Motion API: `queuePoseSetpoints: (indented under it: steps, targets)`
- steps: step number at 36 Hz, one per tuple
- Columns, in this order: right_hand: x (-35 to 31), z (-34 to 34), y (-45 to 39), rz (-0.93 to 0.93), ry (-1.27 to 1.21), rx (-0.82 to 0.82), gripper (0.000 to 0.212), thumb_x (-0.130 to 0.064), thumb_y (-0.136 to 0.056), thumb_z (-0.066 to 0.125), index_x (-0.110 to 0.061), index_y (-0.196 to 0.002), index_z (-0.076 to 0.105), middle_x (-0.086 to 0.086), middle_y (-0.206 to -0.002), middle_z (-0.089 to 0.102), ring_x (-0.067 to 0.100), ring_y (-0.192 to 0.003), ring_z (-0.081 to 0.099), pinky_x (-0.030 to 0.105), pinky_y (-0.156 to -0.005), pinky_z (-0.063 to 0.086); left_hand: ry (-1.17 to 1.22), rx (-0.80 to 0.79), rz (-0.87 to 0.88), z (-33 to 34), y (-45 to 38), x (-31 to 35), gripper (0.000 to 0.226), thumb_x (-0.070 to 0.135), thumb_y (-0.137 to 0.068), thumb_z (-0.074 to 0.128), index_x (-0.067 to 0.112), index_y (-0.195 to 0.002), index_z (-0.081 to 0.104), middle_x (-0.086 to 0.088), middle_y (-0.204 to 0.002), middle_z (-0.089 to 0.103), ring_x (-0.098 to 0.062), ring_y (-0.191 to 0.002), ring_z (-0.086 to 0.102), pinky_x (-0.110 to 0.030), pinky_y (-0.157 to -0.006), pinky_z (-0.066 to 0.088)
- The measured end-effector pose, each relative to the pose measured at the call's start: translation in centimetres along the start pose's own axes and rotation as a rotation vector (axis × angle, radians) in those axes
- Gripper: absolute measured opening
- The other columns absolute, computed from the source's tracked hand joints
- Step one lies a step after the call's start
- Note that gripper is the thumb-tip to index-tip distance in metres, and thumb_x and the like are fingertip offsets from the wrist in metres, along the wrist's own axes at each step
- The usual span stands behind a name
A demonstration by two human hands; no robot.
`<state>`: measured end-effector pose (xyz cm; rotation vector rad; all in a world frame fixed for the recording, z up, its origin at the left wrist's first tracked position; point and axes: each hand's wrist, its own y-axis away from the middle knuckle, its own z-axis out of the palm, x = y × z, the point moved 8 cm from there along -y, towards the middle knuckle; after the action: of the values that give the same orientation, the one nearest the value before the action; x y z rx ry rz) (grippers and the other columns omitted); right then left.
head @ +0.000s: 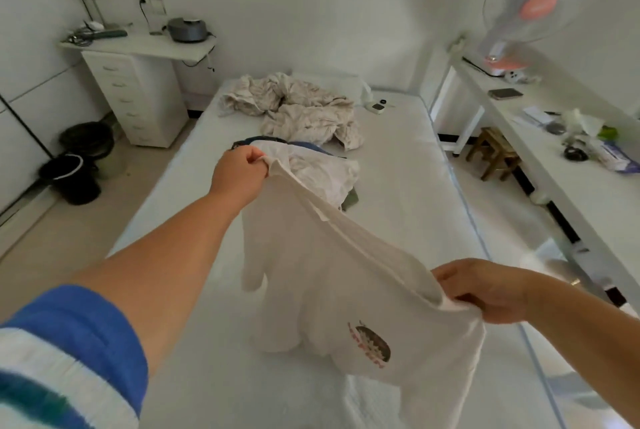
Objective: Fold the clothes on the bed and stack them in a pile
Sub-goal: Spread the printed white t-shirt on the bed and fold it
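A white T-shirt [332,293] with a small red and dark print hangs stretched above the white bed [408,193]. My left hand [240,174] grips one upper corner of it, far out over the mattress. My right hand [485,288] pinches the other upper corner close to me on the right. The shirt's lower part droops onto the sheet. Behind my left hand lies a small heap of clothes [322,167], white on top with blue and green pieces underneath.
A crumpled beige blanket [298,110] lies at the head of the bed. A drawer unit with a desk top [138,96] stands at the left, bins [78,165] on the floor. On the right are a long white shelf [561,165], a fan [533,9] and a wooden stool [493,153].
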<state>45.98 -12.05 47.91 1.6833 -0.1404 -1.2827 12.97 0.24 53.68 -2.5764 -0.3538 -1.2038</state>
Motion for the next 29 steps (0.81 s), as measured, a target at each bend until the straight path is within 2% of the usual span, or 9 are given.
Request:
queuePoseSetpoints:
  steps: [4, 8, 12, 16, 19, 22, 24, 27, 29]
  targets:
    - [1.1, 1.2, -0.1, -0.016, 0.075, -0.004, 0.040, -0.026, -0.068, 0.077, -0.002, -0.100, 0.070, 0.018, -0.102, 0.069, 0.030, -0.092, 0.067, 0.040, -0.084, 0.054, 0.068, 0.012, -0.094, 1.9, 0.5, -0.2, 0.010, 0.021, -0.089, 0.052, 0.018, -0.084, 0.061, -0.001, -0.082, 0.060, -0.016, -0.071, 0.051, -0.026, -0.060, 0.035]
    - [2.5, 0.5, -1.1, -0.050, -0.274, 0.036, 0.042, -0.035, -0.082, 0.061, -0.005, -0.110, 0.069, 0.017, -0.108, 0.067, 0.030, -0.099, 0.064, 0.039, -0.085, 0.051, 0.166, 0.025, -0.172, 2.6, 1.0, -1.0, 0.010, 0.019, -0.088, 0.052, 0.019, -0.085, 0.061, -0.002, -0.085, 0.062, -0.018, -0.075, 0.055, -0.026, -0.063, 0.038]
    - [2.8, 0.0, -1.3, -0.075, -0.274, 0.014, 0.024, -0.028, -0.075, 0.058, -0.012, -0.081, 0.075, 0.010, -0.087, 0.068, 0.022, -0.080, 0.067, 0.032, -0.070, 0.052, 0.181, 0.005, -0.198, 2.8, 1.3, -1.9, 0.010, 0.019, -0.086, 0.055, 0.020, -0.090, 0.064, 0.000, -0.087, 0.064, -0.019, -0.082, 0.058, -0.026, -0.067, 0.041]
    - [3.0, 0.3, -1.7, -0.052, -0.186, 0.027, 0.021, -0.016, -0.072, 0.066, -0.008, -0.090, 0.073, 0.015, -0.094, 0.068, 0.027, -0.084, 0.066, 0.033, -0.070, 0.053, 0.194, -0.001, -0.216, 3.1, 1.6, -2.2, 0.008, 0.019, -0.085, 0.056, 0.020, -0.088, 0.064, 0.001, -0.086, 0.063, -0.022, -0.088, 0.062, -0.029, -0.070, 0.045]
    - [2.6, 0.2, -2.0, -0.061, -0.127, 0.070, 0.011, -0.009, -0.071, 0.068, -0.011, -0.080, 0.072, 0.012, -0.085, 0.067, 0.023, -0.075, 0.064, 0.030, -0.064, 0.052, 0.210, -0.038, -0.222, 3.4, 2.2, -1.8, 0.012, 0.015, -0.084, 0.052, 0.021, -0.080, 0.061, 0.001, -0.083, 0.064, -0.023, -0.089, 0.063, -0.035, -0.078, 0.051]
    - [1.7, -0.5, -2.1, -0.131, -0.103, 0.208, 0.008, -0.008, -0.075, 0.067, -0.015, -0.072, 0.069, 0.009, -0.076, 0.065, 0.020, -0.065, 0.061, 0.028, -0.058, 0.051, 0.155, -0.180, -0.183, 4.2, 3.7, 0.0, 0.013, 0.017, -0.081, 0.050, 0.020, -0.072, 0.059, 0.003, -0.072, 0.059, -0.023, -0.080, 0.059, -0.033, -0.071, 0.046]
    - [0.4, -1.2, -1.8, -0.232, -0.038, 0.384, 0.016, -0.008, -0.078, 0.067, -0.018, -0.065, 0.068, 0.004, -0.070, 0.064, 0.016, -0.061, 0.059, 0.025, -0.058, 0.048, 0.048, -0.390, -0.093, 5.8, 5.9, 1.8, 0.014, 0.031, -0.070, 0.051, 0.020, -0.068, 0.059, 0.003, -0.071, 0.058, -0.022, -0.077, 0.055, -0.032, -0.066, 0.040]
    - [-1.7, -1.0, -1.5, -0.383, 0.084, 0.556, 0.020, -0.012, -0.081, 0.068, -0.022, -0.063, 0.068, -0.008, -0.061, 0.061, 0.009, -0.058, 0.055, 0.020, -0.060, 0.044, -0.117, -0.696, 0.063, 9.5, 10.2, 3.4, 0.037, 0.046, -0.066, 0.062, 0.026, -0.097, 0.067, 0.005, -0.101, 0.064, -0.016, -0.095, 0.057, -0.029, -0.076, 0.044]
    - [-2.6, -0.5, -1.5, -0.441, 0.157, 0.613, 0.020, -0.016, -0.081, 0.069, -0.028, -0.065, 0.068, -0.016, -0.051, 0.055, 0.003, -0.050, 0.048, 0.012, -0.053, 0.040, -0.166, -0.813, 0.123, 11.4, 12.6, 3.9, 0.055, 0.043, -0.069, 0.072, 0.039, -0.121, 0.057, 0.009, -0.123, 0.052, -0.010, -0.112, 0.049, -0.023, -0.086, 0.038]
